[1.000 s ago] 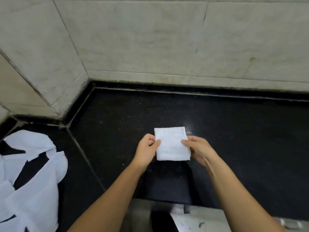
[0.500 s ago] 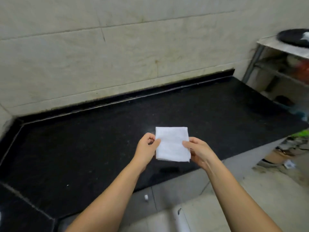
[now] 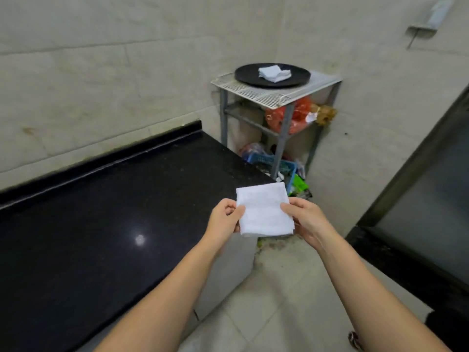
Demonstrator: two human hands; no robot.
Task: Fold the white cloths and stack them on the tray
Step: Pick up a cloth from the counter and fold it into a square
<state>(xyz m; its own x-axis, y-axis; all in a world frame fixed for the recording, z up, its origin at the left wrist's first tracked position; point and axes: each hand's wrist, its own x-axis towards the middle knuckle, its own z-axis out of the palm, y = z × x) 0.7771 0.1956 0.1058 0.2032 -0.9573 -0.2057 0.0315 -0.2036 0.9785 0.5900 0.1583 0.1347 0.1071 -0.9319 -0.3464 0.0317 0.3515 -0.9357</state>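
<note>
View has swung right vs. half a sec ago: the metal rack (image 3: 276,95), then only a sliver at the right edge, now sits upper centre, w/ the round black tray (image 3: 243,75) on its top shelf in full sight. The black counter (image 3: 101,212) has slid to the left half, and a dark-framed door (image 3: 426,189) has come in at right. Loose cloth pile from 1 s ago is out of view. Hands and cloth hold the same spot and same grip as before.

Folded white cloth (image 3: 264,209) is held up in the air between both hands, over the counter's right end, square and roughly flat, facing the camera. Left hand (image 3: 224,219) pinches its left edge, thumb on top, other fingers curled behind. Right hand (image 3: 304,219) pinches the right edge the same way, thumb on the front face. Both forearms reach fwd from bottom of frame, about parallel.

On the tray lies a small stack of folded white cloths (image 3: 274,73), slightly fanned, well apart from the held one. Below the top shelf: red bag (image 3: 299,115) on the middle shelf, blue basket (image 3: 266,161) at the bottom, contents too cluttered to tell. Floor is pale tile (image 3: 266,301).
</note>
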